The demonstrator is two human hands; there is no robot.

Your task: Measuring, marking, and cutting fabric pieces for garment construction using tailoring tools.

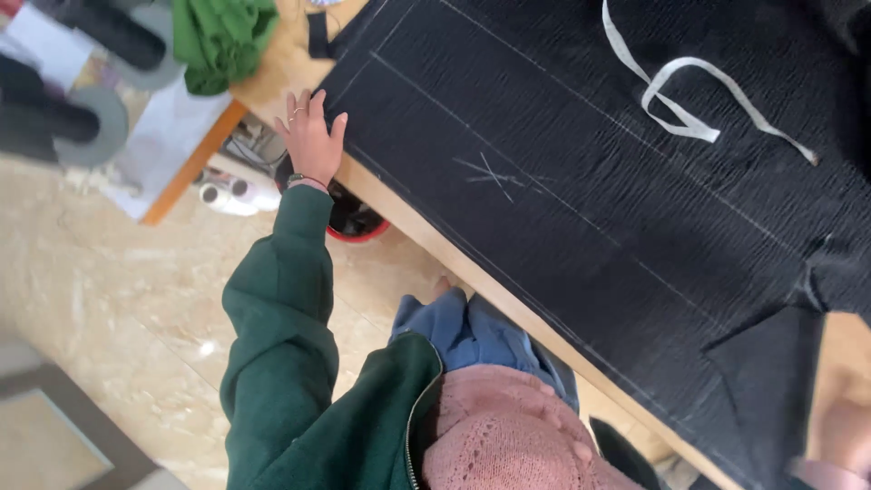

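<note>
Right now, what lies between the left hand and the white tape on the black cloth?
Head view: from the left hand to the white tape, only black cloth with chalk lines and a chalk cross.

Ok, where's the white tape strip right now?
In the head view the white tape strip lies looped on the black fabric at upper right, beyond the chalk cross and far from the left hand at the fabric's left corner.

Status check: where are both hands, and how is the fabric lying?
Left hand flat on the corner edge of the black fabric, fingers spread. Right hand blurred at the frame edge, grip unclear. Fabric spread on the table, chalk lines visible; white tape lying on top.
</note>
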